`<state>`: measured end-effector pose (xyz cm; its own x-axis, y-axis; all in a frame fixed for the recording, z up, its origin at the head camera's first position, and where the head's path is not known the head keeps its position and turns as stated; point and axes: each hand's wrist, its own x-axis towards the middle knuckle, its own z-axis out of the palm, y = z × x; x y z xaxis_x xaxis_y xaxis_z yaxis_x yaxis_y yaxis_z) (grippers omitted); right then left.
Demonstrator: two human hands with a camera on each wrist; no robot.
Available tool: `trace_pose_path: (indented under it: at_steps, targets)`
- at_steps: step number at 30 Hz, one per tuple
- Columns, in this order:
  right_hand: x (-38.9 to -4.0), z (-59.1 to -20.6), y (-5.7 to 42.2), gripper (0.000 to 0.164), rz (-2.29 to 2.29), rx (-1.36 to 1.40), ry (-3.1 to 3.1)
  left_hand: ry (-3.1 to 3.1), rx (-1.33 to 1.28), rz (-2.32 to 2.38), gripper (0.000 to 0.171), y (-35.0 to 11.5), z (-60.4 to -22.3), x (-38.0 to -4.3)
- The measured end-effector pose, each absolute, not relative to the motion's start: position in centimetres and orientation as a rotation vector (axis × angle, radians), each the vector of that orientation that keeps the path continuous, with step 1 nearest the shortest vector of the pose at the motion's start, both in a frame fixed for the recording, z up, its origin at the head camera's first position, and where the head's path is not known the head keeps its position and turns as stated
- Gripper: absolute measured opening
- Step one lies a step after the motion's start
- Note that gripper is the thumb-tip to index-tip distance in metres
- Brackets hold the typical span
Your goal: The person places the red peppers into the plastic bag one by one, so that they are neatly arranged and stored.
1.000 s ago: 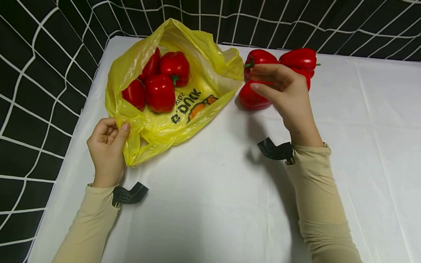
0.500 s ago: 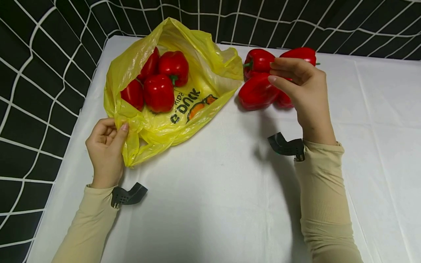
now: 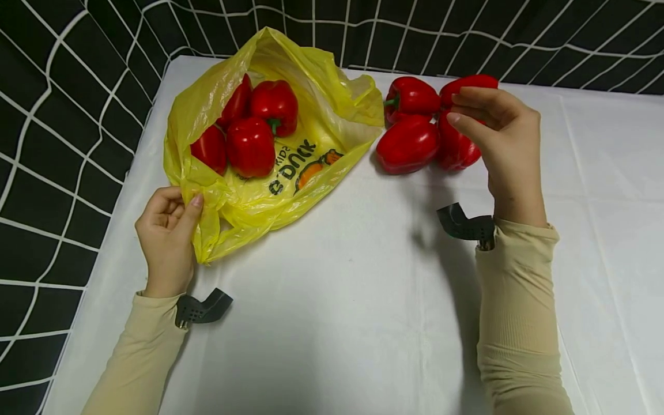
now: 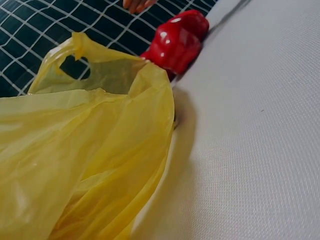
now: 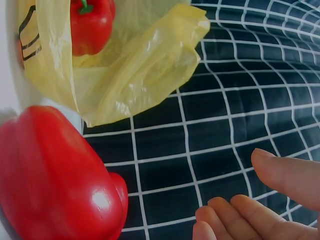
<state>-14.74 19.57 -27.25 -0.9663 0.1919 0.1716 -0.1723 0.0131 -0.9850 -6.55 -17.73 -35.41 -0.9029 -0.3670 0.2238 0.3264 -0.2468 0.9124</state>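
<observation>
My left hand [image 3: 168,242] pinches the near left edge of a yellow plastic bag [image 3: 337,98] between thumb and fingers. The bag lies on its side with its mouth spread, and several red bell peppers [image 3: 251,147] sit inside at its left. My right hand [image 3: 510,144] hovers over a cluster of red bell peppers, fingers gently bent and thumb apart, holding nothing. In that cluster are a front left pepper [image 3: 408,145], a front right one [image 3: 457,144], a back left one [image 3: 413,96] and a partly hidden back right one [image 3: 469,85]. The right wrist view shows a gap between thumb and fingers [image 5: 235,217].
A white cloth [image 3: 332,323] covers the table. A black panel with white grid lines [image 3: 415,34] borders its back and left side. The bag's right rim nearly meets the loose peppers. Each wrist bears a dark camera mount [image 3: 204,306].
My right hand has moved to the right across the loose peppers, uncovering more of the front and back left ones. The left hand and the bag have stayed put.
</observation>
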Motion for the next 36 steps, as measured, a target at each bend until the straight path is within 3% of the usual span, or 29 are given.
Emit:
trace_pose_path:
  at_steps: [36]
  targets:
    - [-15.7, -28.7, 23.5, 0.033, 2.079, -0.274, -1.951, -1.595, 0.076, -2.194, 0.012, -17.7, -35.4, -6.5]
